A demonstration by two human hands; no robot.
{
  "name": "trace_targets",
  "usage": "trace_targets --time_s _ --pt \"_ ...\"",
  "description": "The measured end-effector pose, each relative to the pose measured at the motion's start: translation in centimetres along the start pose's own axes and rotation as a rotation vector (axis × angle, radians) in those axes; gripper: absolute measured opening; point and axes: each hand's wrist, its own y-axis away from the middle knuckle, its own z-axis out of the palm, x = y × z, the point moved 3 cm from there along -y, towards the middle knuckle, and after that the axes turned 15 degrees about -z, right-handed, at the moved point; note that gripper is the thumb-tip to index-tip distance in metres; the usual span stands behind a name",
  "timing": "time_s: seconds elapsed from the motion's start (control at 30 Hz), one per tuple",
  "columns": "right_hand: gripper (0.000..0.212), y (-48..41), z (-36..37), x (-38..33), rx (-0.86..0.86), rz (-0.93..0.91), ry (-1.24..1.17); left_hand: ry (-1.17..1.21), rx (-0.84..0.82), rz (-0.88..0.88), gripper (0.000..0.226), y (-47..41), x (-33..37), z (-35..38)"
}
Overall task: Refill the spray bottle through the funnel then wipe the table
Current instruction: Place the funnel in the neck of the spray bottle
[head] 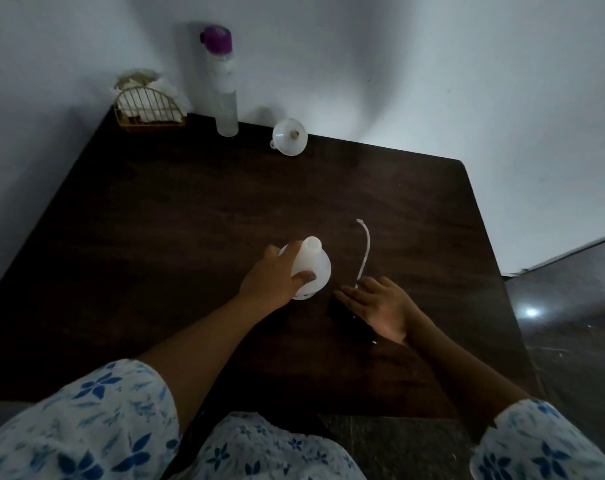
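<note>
Spray bottle [311,261]: standing upright near the middle of the table [155,220], neck uncapped and facing up.
Left hand [273,278]: curling round the bottle's shoulder, thumb pressing on the near side, steadying it.
Right hand [380,306]: lying with fingers fairly straight over the black sprayer head [342,311], just right of the bottle, seemingly resting on it, not clutching.
Dip tube [366,247]: trailing from the sprayer head in a thin white curve, lying beside the bottle without touching it.
Handling: probably feeling light and thin-walled, giving under a squeeze and tipping easily while empty; gripping at the shoulder or lower body looking safest, leaving the neck free.
Funnel [290,136]: lying at the far edge, well apart from both hands.
Refill bottle [225,91]: standing tall with a purple cap, left of the funnel, near a wire napkin holder [148,105].
</note>
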Motion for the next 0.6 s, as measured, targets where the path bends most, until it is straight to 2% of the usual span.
trace_targets --time_s 0.07,0.17,0.23,0.37,0.47,0.6 --pt "0.073 -0.1 -0.2 -0.1 0.007 0.013 -0.004 0.017 -0.042 0.028 0.075 0.0 -0.1 -0.2" --pt "0.066 -0.1 -0.8 0.4 0.042 0.038 -0.003 0.036 -0.127 0.046 0.103 0.0 -0.2 -0.8" --pt "0.064 -0.3 -1.5 1.1 0.089 0.055 -0.008 0.068 -0.184 0.075 0.111 -0.2 -0.7 -1.5" --pt "0.059 -1.0 -2.8 2.9 0.175 0.105 -0.005 0.194 -0.211 0.085 0.083 -1.5 -2.4 -2.9" --pt "0.062 -2.4 -3.6 5.1 0.194 0.166 -0.008 0.322 -0.067 0.035 0.064 -3.5 -3.1 -4.2" --pt "0.065 -5.3 -4.6 8.4 0.195 0.243 -0.066 0.306 0.097 -0.006 0.061 -6.8 -2.7 -5.5"
